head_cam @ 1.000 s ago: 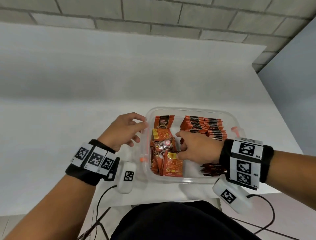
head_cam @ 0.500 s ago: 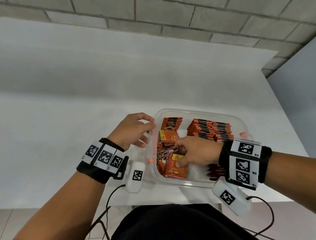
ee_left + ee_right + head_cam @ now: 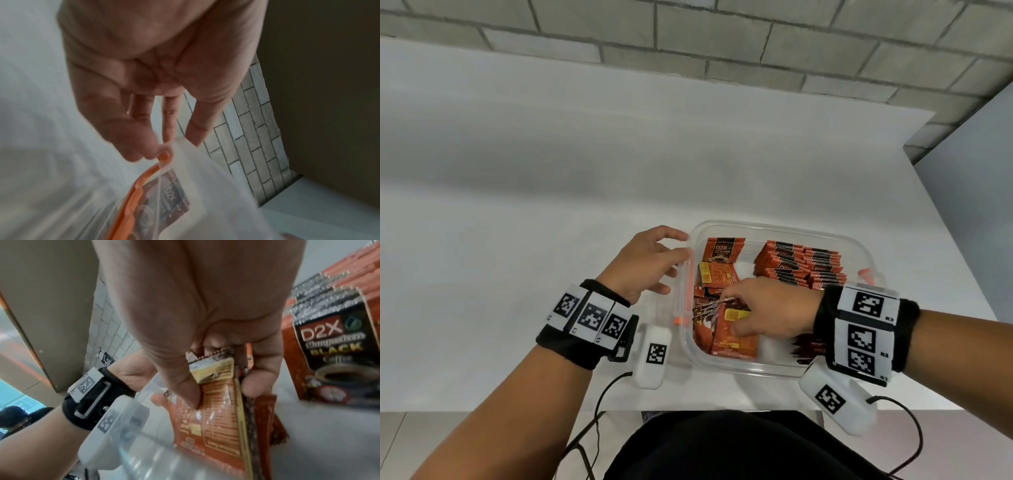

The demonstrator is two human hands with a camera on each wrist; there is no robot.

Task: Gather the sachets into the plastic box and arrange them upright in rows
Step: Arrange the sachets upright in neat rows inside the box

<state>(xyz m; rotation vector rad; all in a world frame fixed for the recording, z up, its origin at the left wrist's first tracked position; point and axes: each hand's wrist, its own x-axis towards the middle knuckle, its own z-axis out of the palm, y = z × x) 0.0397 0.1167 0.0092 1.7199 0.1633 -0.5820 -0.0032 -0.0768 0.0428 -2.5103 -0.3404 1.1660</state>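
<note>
A clear plastic box (image 3: 774,368) with orange clips holds orange-brown coffee sachets. A tidy upright row of sachets (image 3: 803,265) fills its far right part, and loose sachets (image 3: 717,274) lie along its left side. My right hand (image 3: 753,313) is inside the box and pinches a small bunch of sachets (image 3: 220,404) between thumb and fingers, standing them on edge. My left hand (image 3: 650,263) rests with loosely bent fingers against the box's left rim (image 3: 185,155), by the orange clip (image 3: 141,183). A few more sachets (image 3: 808,349) lie partly hidden under my right wrist.
The box sits near the front edge of a white table (image 3: 551,240), which stretches bare to the left and back. A grey block wall (image 3: 722,37) runs behind. Cables (image 3: 602,404) hang from both wrist cameras over the table's front edge.
My right hand has drawn back toward the near left part of the box and closed on a bunch of sachets, tipping them upright. My left hand stays at the left rim.
</note>
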